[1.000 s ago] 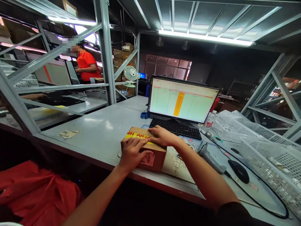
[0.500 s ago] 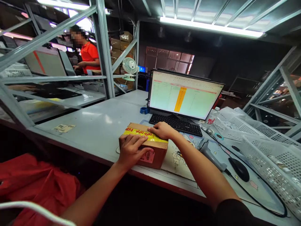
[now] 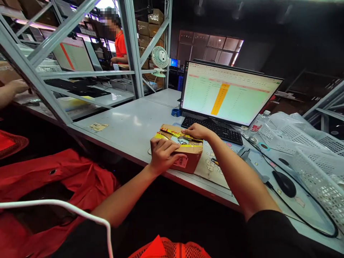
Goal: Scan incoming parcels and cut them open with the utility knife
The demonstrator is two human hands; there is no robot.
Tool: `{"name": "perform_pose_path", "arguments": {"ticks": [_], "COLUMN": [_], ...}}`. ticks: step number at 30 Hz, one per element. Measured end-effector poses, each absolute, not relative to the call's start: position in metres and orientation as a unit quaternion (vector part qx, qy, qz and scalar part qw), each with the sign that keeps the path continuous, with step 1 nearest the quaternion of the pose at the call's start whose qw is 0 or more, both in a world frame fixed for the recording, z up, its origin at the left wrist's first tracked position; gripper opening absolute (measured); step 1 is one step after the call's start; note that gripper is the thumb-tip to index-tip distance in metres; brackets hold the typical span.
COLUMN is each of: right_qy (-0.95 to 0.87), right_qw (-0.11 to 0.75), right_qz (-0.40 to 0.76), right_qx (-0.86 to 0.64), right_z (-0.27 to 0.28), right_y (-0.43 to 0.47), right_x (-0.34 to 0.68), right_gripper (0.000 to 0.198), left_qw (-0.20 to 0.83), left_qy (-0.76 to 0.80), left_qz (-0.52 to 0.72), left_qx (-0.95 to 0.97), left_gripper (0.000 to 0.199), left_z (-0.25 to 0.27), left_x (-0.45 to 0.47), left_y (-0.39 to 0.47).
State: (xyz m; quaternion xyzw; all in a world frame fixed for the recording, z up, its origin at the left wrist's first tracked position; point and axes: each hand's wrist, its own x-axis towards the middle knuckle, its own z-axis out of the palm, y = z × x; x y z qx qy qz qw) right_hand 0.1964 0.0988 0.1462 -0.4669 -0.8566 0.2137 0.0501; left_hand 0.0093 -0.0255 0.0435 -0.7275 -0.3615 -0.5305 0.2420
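A small cardboard box (image 3: 191,162) with yellow printed tape stands at the desk's near edge. Its top is parted along the middle, and something white with dark marks (image 3: 182,141) shows in the gap. My left hand (image 3: 162,154) is closed on the near left side, fingers over the top flap and thumb across the front by a pale label (image 3: 181,162). My right hand (image 3: 198,131) grips the far flap near the gap; some of its fingertips are hidden.
Behind the box are a keyboard (image 3: 228,134) and monitor (image 3: 231,95). To the right lie a scanner (image 3: 252,166), a mouse (image 3: 284,183), a cable and white plastic baskets (image 3: 317,179). Another person's hand (image 3: 17,86) shows at far left; a person in red (image 3: 120,46) stands behind the rack.
The box's taped top, closed before, has split open and its inside shows. Both hands stay on the box. My view has tilted down and shifted left.
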Motion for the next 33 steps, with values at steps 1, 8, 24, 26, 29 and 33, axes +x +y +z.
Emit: {"name": "perform_pose_path", "arguments": {"ticks": [1,8,24,26,29,33], "right_qy": [-0.853,-0.902,-0.905,-0.909,-0.893,-0.857], "right_qw": [0.047,0.117,0.067,0.032,-0.016,0.073], "right_qz": [0.211,0.047,-0.015,-0.025,-0.073,-0.091], "right_qx": [-0.474,-0.412,-0.419,-0.415,-0.443,-0.502], "right_z": [0.147,0.149,0.163,0.162,0.169,0.180], "right_y": [0.098,0.052,0.036,0.029,0.029,0.062], "right_x": [0.196,0.203,0.200,0.197,0.195,0.202], "right_gripper": [0.066,0.050,0.043,0.042,0.034,0.038], "left_qw": [0.246,0.240,0.207,0.180,0.117,0.064], "left_qy": [-0.359,-0.397,-0.423,-0.422,-0.424,-0.442], "left_qz": [-0.532,-0.499,-0.404,-0.345,-0.263,-0.186], "left_qx": [-0.727,-0.732,-0.784,-0.819,-0.859,-0.875], "left_gripper": [0.036,0.027,0.036,0.040,0.039,0.039], "left_z": [0.044,0.045,0.065,0.079,0.103,0.132], "left_x": [0.009,0.009,0.002,-0.004,-0.014,-0.018], "left_y": [-0.027,-0.030,-0.043,-0.041,-0.035,-0.024]}}
